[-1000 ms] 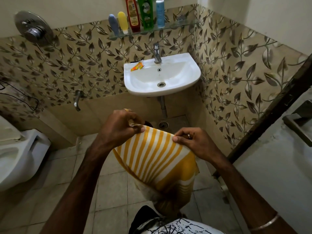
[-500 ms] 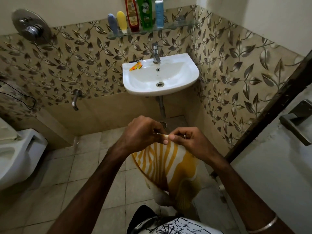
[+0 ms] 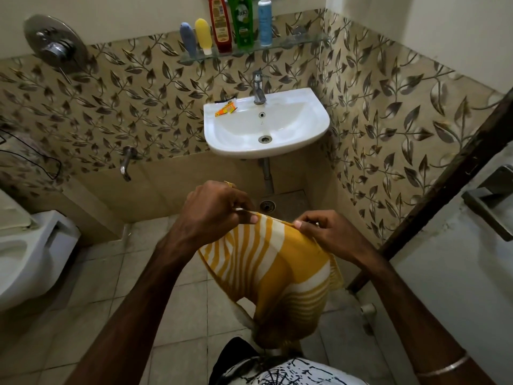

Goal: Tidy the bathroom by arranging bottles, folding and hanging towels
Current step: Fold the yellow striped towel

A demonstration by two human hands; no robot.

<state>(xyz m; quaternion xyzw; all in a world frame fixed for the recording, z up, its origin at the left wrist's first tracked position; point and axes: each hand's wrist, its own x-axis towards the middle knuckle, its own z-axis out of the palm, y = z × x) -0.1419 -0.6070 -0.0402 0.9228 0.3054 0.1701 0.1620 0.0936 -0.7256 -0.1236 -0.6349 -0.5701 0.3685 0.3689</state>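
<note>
A yellow and white striped towel hangs in front of me over the tiled floor. My left hand pinches its top edge at the left. My right hand pinches the same edge at the right, a short way apart. The cloth droops in folds below them. On the glass shelf above the sink stand several bottles: a blue tube, a yellow tube, a red bottle, a green bottle and a light blue bottle.
A white sink with a tap hangs on the leaf-patterned wall; an orange packet lies on its rim. A white toilet is at the left. A dark door frame and door handle stand at the right.
My hands first came together with the towel's top edge, then drew apart again, spreading the edge between them. The view shifted slightly.
</note>
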